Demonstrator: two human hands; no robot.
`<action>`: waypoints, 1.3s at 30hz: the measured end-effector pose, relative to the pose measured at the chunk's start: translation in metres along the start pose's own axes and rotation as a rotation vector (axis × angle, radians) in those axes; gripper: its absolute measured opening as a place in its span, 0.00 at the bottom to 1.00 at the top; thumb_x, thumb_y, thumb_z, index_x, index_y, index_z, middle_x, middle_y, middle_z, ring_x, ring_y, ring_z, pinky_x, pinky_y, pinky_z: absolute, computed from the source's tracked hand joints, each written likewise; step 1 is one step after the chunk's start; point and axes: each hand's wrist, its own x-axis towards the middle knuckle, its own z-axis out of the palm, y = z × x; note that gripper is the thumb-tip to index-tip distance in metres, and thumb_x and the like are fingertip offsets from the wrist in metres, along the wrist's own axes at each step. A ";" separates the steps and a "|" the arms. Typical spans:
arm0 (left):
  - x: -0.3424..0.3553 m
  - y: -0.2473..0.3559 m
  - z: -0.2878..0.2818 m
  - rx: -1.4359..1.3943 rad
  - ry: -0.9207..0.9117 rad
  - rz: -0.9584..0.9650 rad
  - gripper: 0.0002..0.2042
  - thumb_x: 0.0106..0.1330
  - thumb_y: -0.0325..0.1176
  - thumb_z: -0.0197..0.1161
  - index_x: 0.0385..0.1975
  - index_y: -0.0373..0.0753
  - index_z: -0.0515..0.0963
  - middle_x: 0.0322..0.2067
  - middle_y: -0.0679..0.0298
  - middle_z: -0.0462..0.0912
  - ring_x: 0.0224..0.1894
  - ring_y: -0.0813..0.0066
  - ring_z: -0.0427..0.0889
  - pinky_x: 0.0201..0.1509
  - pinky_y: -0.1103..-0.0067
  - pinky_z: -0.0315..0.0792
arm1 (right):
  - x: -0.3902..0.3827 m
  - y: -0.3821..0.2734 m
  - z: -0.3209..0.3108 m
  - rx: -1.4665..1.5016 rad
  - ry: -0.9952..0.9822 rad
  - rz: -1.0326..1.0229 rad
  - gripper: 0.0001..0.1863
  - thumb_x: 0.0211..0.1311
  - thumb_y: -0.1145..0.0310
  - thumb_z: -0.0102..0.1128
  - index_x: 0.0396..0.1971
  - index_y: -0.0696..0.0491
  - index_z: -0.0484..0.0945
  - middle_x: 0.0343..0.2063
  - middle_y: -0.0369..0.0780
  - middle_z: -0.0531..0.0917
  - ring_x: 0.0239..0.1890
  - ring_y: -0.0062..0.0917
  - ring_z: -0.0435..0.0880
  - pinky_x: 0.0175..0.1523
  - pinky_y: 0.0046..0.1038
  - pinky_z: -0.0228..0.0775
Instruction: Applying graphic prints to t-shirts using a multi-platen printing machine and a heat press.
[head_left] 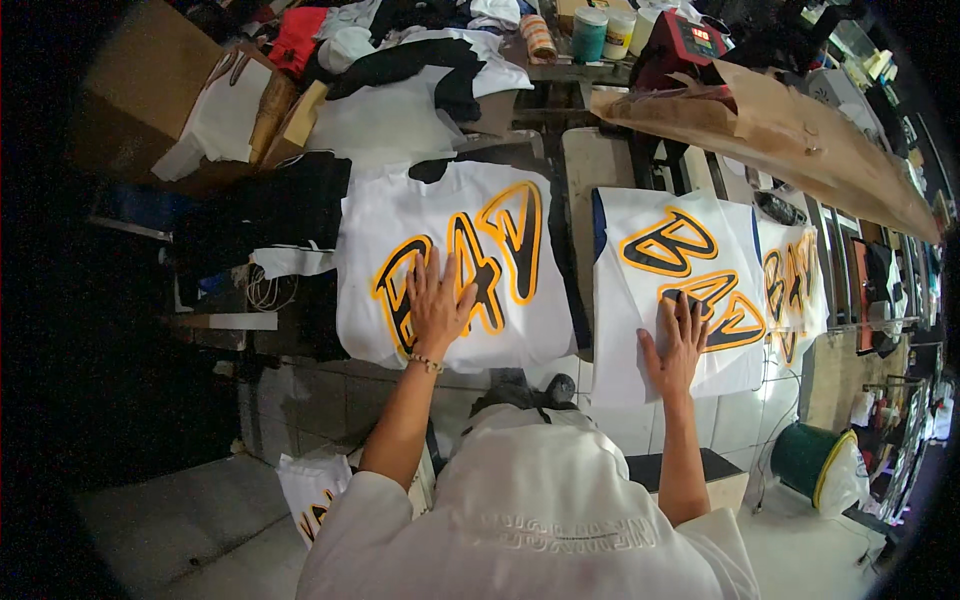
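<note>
Both hands spread flat, the left hand [437, 305] smooths one printed white shirt [450, 265] while the right hand [677, 345] presses another shirt [675, 290]; both already carry their lettering.

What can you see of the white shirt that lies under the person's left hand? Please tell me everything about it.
The white shirt looks like soft cloth and lies flat, spread over a stack or board. Big black letters with yellow-orange outlines run across it at a slant. The left hand presses flat on the print, fingers spread. Dark clothes lie to its left, and a second printed shirt lies apart to its right, under the right hand.
</note>
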 end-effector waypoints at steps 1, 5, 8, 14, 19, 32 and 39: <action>0.001 -0.001 0.000 -0.011 0.019 0.005 0.33 0.74 0.54 0.61 0.73 0.41 0.69 0.75 0.43 0.63 0.79 0.36 0.55 0.78 0.43 0.51 | 0.000 -0.001 0.000 0.011 0.004 0.002 0.37 0.68 0.45 0.64 0.73 0.44 0.71 0.77 0.44 0.64 0.81 0.50 0.52 0.82 0.56 0.33; 0.001 0.001 0.000 -0.018 0.011 0.009 0.33 0.74 0.54 0.61 0.73 0.41 0.68 0.75 0.43 0.63 0.78 0.36 0.56 0.78 0.43 0.51 | 0.000 -0.002 -0.001 -0.002 -0.014 0.027 0.37 0.67 0.45 0.65 0.73 0.45 0.71 0.77 0.44 0.64 0.81 0.50 0.51 0.82 0.56 0.32; 0.001 0.001 0.000 0.024 0.009 0.013 0.34 0.74 0.54 0.60 0.74 0.41 0.68 0.75 0.42 0.62 0.79 0.36 0.54 0.78 0.43 0.50 | -0.001 -0.001 -0.002 0.011 -0.018 0.027 0.38 0.67 0.45 0.65 0.73 0.45 0.71 0.77 0.44 0.64 0.82 0.50 0.51 0.82 0.56 0.33; 0.000 0.000 -0.003 0.015 -0.056 -0.009 0.34 0.76 0.55 0.57 0.76 0.41 0.65 0.76 0.42 0.60 0.80 0.36 0.52 0.79 0.43 0.48 | -0.001 0.002 0.004 -0.010 -0.010 0.011 0.37 0.66 0.44 0.66 0.72 0.44 0.72 0.78 0.43 0.64 0.82 0.49 0.51 0.82 0.56 0.33; 0.001 -0.002 -0.005 -0.012 -0.071 -0.004 0.34 0.77 0.56 0.56 0.76 0.41 0.65 0.77 0.42 0.59 0.80 0.36 0.51 0.79 0.43 0.47 | -0.001 0.004 0.005 -0.015 0.000 0.012 0.37 0.66 0.44 0.65 0.72 0.44 0.72 0.77 0.43 0.64 0.81 0.48 0.52 0.82 0.56 0.33; 0.004 0.035 -0.015 -0.313 -0.052 -0.002 0.22 0.69 0.41 0.68 0.59 0.37 0.82 0.67 0.44 0.72 0.74 0.35 0.62 0.74 0.39 0.51 | -0.001 0.006 0.007 0.064 0.023 -0.011 0.38 0.63 0.46 0.69 0.71 0.46 0.74 0.77 0.44 0.64 0.80 0.52 0.54 0.81 0.58 0.37; 0.022 0.135 -0.021 -0.776 -0.155 0.240 0.12 0.66 0.30 0.71 0.47 0.34 0.85 0.52 0.55 0.84 0.54 0.52 0.83 0.61 0.64 0.75 | 0.002 0.020 -0.012 0.067 -0.025 -0.070 0.37 0.63 0.47 0.71 0.70 0.44 0.74 0.76 0.45 0.65 0.79 0.56 0.56 0.78 0.62 0.44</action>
